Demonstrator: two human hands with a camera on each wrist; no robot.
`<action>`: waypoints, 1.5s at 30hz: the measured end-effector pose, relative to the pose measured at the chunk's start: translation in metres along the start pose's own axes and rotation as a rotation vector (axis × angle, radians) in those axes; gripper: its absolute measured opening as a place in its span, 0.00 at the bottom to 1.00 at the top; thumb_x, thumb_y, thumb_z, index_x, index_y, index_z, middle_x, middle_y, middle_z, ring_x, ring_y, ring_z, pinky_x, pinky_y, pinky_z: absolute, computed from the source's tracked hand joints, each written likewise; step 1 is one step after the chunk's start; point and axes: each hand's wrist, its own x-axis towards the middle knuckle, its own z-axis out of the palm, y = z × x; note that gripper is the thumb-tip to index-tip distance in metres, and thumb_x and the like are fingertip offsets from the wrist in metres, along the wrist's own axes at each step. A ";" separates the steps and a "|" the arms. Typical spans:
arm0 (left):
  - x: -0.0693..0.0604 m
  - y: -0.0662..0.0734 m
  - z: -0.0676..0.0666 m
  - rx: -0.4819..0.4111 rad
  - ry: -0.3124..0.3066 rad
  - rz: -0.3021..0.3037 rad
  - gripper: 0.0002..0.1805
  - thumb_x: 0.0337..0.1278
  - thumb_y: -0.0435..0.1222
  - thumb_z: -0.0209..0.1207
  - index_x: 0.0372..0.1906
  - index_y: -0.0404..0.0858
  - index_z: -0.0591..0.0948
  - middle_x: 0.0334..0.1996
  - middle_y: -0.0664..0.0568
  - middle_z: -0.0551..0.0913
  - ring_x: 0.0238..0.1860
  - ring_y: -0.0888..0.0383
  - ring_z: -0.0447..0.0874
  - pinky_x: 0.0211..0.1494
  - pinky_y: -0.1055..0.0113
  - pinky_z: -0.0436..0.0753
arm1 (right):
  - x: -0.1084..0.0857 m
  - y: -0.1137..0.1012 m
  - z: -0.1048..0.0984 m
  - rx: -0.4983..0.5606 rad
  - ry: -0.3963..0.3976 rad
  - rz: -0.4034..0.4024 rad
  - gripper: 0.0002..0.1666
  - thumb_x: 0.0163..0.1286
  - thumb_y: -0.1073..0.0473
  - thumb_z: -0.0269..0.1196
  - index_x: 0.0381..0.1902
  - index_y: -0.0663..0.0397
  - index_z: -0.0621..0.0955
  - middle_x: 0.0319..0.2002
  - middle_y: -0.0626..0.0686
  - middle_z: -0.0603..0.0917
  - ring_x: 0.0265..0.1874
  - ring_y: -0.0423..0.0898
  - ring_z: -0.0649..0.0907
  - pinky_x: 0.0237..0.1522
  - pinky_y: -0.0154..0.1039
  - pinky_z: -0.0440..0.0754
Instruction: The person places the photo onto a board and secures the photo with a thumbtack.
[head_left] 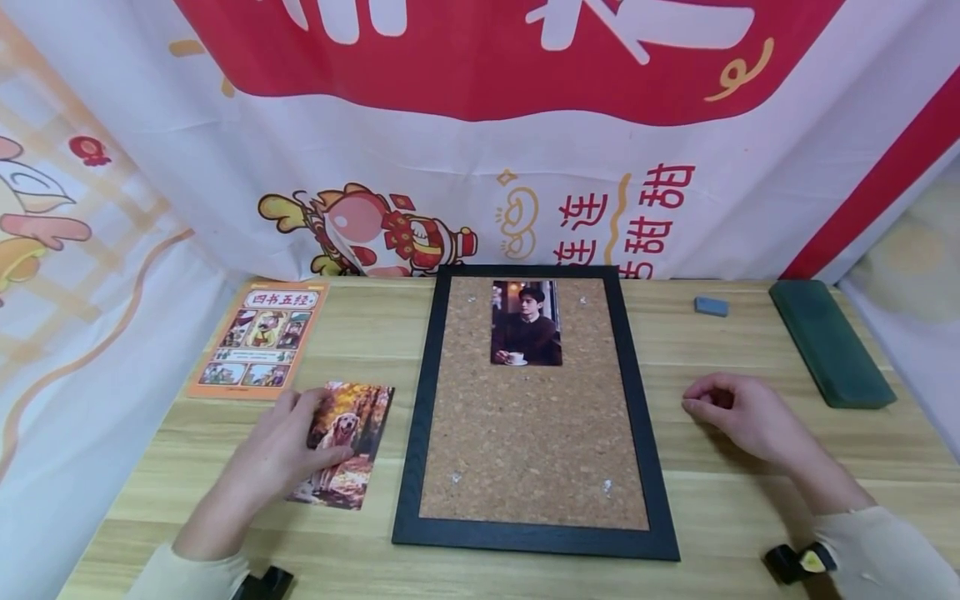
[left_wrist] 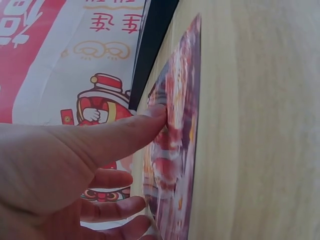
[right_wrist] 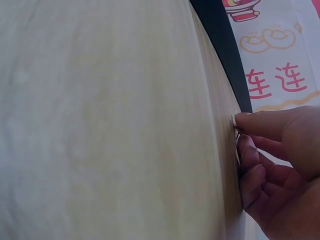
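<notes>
Dog photo (head_left: 354, 425) lies on the bench (head_left: 337, 562), just left of the framed cork board (head_left: 532, 446). Your left hand (head_left: 281, 450) is on it: thumb on the picture face, fingers loosely spread at its left edge, no firm grip visible. Your right hand (head_left: 746, 417) is loosely curled right of the board, nothing clearly visible in it. Photo should be light, thin, bendy, probably glossy: expect sliding, smudges, creased corners. Get fingertips under the left edge, thumb on top, pinch near the margin.
</notes>
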 end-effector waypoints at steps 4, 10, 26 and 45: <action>-0.004 -0.004 -0.001 0.016 0.016 0.016 0.56 0.59 0.59 0.75 0.80 0.31 0.65 0.67 0.24 0.72 0.65 0.26 0.74 0.62 0.27 0.78 | -0.001 0.000 0.000 -0.007 0.006 -0.004 0.13 0.78 0.54 0.70 0.52 0.57 0.87 0.40 0.53 0.86 0.39 0.50 0.78 0.38 0.39 0.75; -0.014 -0.004 0.002 0.066 0.065 0.011 0.57 0.61 0.66 0.69 0.79 0.29 0.66 0.70 0.19 0.69 0.66 0.18 0.70 0.61 0.23 0.77 | -0.005 0.001 -0.002 -0.024 0.029 -0.049 0.12 0.76 0.54 0.71 0.48 0.55 0.88 0.36 0.50 0.86 0.37 0.47 0.78 0.35 0.34 0.75; -0.018 -0.004 0.009 0.010 0.131 0.026 0.56 0.53 0.57 0.79 0.77 0.28 0.68 0.63 0.21 0.75 0.58 0.22 0.78 0.56 0.27 0.81 | -0.006 0.000 -0.001 -0.045 0.025 -0.059 0.07 0.76 0.57 0.70 0.45 0.54 0.89 0.35 0.49 0.86 0.36 0.47 0.78 0.35 0.34 0.75; -0.020 -0.015 0.006 -0.226 0.105 0.077 0.36 0.69 0.39 0.69 0.77 0.34 0.73 0.65 0.27 0.80 0.54 0.31 0.85 0.58 0.40 0.87 | -0.005 -0.002 -0.003 -0.008 -0.016 -0.044 0.10 0.79 0.55 0.68 0.50 0.54 0.87 0.38 0.50 0.86 0.38 0.49 0.78 0.34 0.34 0.76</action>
